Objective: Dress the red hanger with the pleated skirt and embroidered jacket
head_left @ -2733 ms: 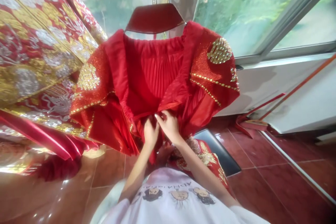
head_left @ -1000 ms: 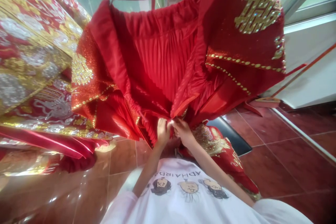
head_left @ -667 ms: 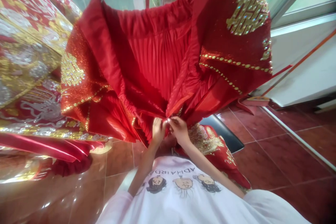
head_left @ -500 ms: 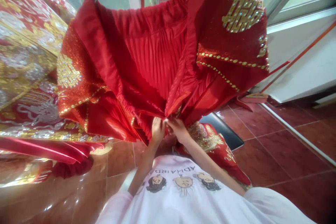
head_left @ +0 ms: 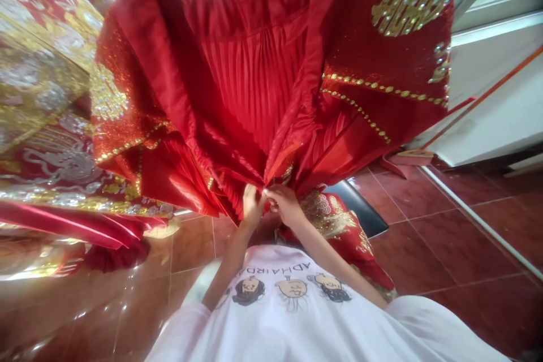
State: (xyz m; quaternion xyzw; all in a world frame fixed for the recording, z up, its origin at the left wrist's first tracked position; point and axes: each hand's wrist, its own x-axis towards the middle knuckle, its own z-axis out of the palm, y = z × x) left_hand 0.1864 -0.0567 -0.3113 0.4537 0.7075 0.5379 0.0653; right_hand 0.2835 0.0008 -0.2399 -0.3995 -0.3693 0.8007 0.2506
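Note:
A red pleated skirt (head_left: 250,85) with an elastic-looking gathered waistband and gold beaded ornaments is spread in front of me, its inside facing me. My left hand (head_left: 253,203) pinches the near edge of the skirt's waist, fingers closed on the cloth. Right beside it, almost touching, my right hand (head_left: 283,201) also has its fingertips pressed together on the same edge. The folds of the waistband run down to the spot between both hands. Whether a small fastener sits between my fingertips is too small to make out.
On the left hang red garments (head_left: 51,102) with gold and silver embroidery. Below my right forearm lies a red embroidered cloth (head_left: 339,226) beside a black flat seat or board (head_left: 360,212). The floor has reddish tiles (head_left: 462,237). A window frame (head_left: 500,11) is at the upper right.
The skirt's far side and side panels sit higher in view and look slightly larger. Both hands have stayed at the waist edge, with the right fingers shifted slightly.

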